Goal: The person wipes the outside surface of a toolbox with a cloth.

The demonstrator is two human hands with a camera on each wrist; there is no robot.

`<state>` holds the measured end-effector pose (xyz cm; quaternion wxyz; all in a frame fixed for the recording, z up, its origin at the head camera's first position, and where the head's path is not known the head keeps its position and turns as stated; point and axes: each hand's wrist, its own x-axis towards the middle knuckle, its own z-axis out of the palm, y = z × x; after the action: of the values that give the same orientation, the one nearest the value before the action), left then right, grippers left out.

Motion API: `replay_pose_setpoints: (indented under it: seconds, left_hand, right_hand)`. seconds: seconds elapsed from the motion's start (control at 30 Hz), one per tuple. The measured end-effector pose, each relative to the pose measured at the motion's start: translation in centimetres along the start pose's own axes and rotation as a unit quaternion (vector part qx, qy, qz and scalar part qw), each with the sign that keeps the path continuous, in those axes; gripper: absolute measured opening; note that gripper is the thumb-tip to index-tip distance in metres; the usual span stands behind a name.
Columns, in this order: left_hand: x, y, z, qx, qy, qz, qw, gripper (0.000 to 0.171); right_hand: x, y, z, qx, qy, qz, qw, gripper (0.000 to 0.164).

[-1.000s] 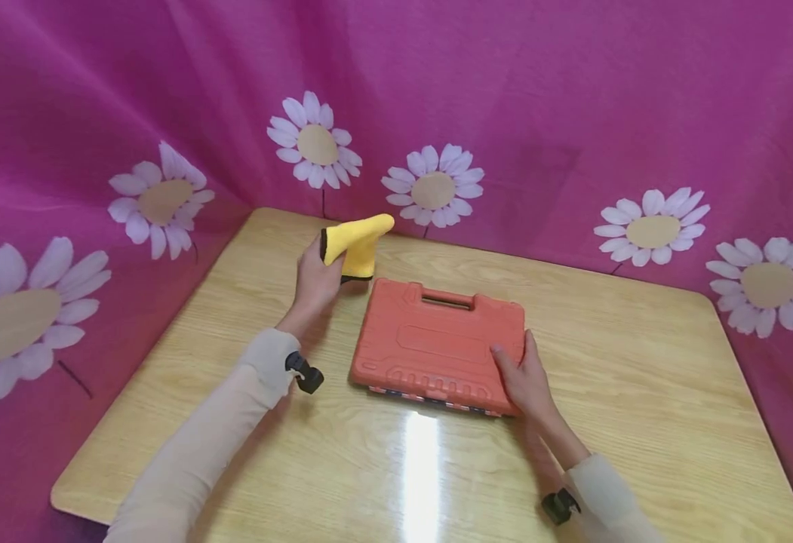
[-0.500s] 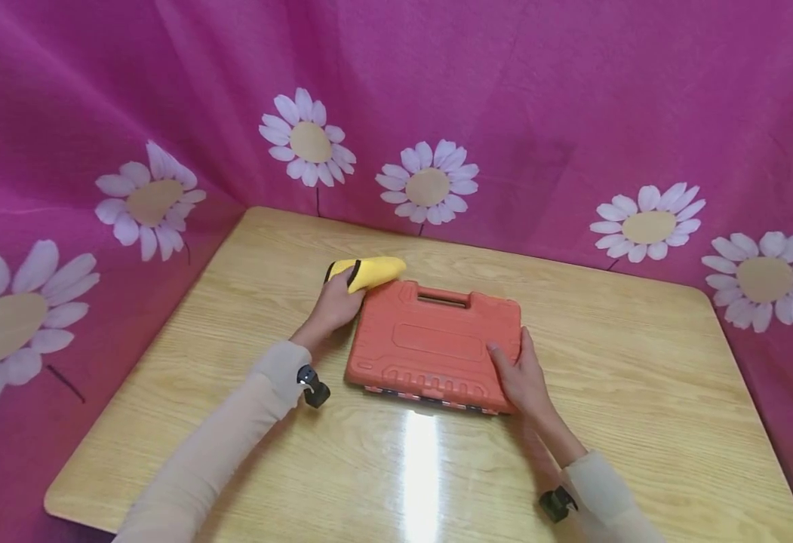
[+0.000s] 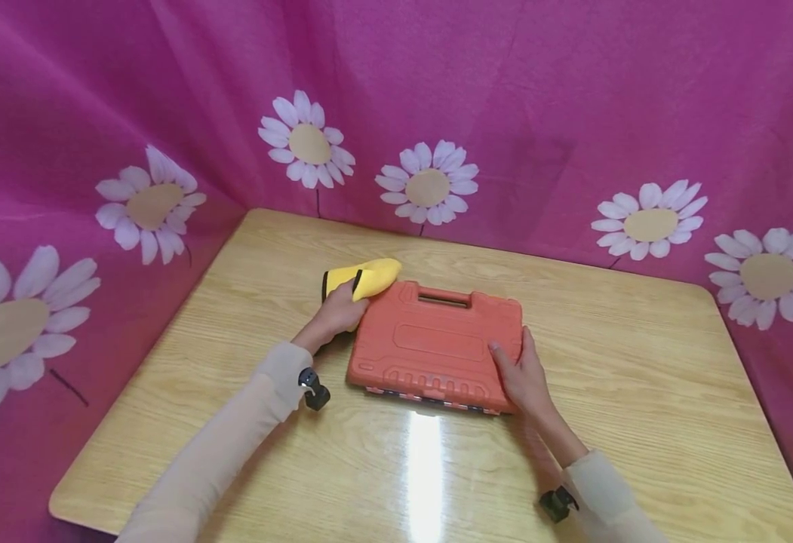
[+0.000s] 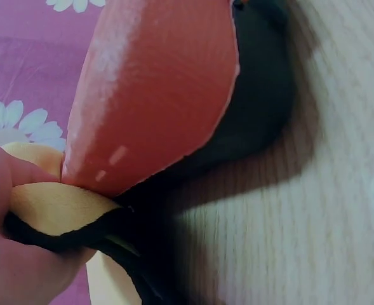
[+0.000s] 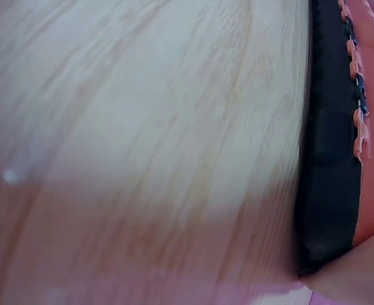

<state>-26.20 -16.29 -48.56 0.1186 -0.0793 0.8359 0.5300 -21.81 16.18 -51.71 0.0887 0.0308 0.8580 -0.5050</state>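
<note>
A red plastic tool case (image 3: 437, 343) with a black lower half lies on the table, its carry handle toward the back and its hinged edge toward me. My left hand (image 3: 342, 311) pinches a folded yellow cloth (image 3: 377, 277) with black edging at the case's far left corner. In the left wrist view, the cloth (image 4: 63, 206) is bunched between thumb and finger right against the red lid (image 4: 155, 95). On the opposite side, my right hand (image 3: 527, 381) grips the case's right edge, thumb on top of the lid. Its other fingers are partly hidden along the side.
The wooden table (image 3: 640, 392) has rounded corners and a bright light reflection in front of the case. A magenta curtain (image 3: 518, 90) with large white flowers hangs behind it and along both sides. Black cameras sit on both wrists, the left one (image 3: 316, 391) low over the table.
My left hand has brought the cloth down and toward me, from above the table behind the case to the case's left edge. My right hand keeps its grip on the case.
</note>
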Motion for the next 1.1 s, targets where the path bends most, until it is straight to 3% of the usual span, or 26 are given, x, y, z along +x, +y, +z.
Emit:
replay_pose_setpoints:
  seconds: [0.23,0.43,0.63,0.93,1.1]
  left_hand:
    - [-0.5,-0.5,0.0,-0.001,-0.001,0.012,0.9999,0.047]
    - [-1.1,-0.9,-0.2,-0.025,0.000,-0.011,0.9996,0.037]
    - [-1.8,-1.2,-0.4,-0.025,-0.008,-0.010,0.9996,0.035]
    - [-3.2,-1.2,-0.4,-0.085,-0.032,-0.085,0.9922,0.028]
    - [-3.7,-1.0,-0.3,-0.085,-0.029,-0.096,0.9914,0.029]
  right_hand:
    - [0.0,-0.1,0.1,0.011,-0.005,0.012,1.000,0.083]
    - [0.2,-0.1,0.3,0.020,-0.010,0.004,1.000,0.082]
    - [0.1,-0.1,0.3,0.020,-0.008,0.006,1.000,0.081]
    - [0.0,-0.1,0.3,0.004,-0.007,0.022,1.000,0.082]
    - [0.0,-0.1,0.1,0.012,-0.009,0.024,1.000,0.083]
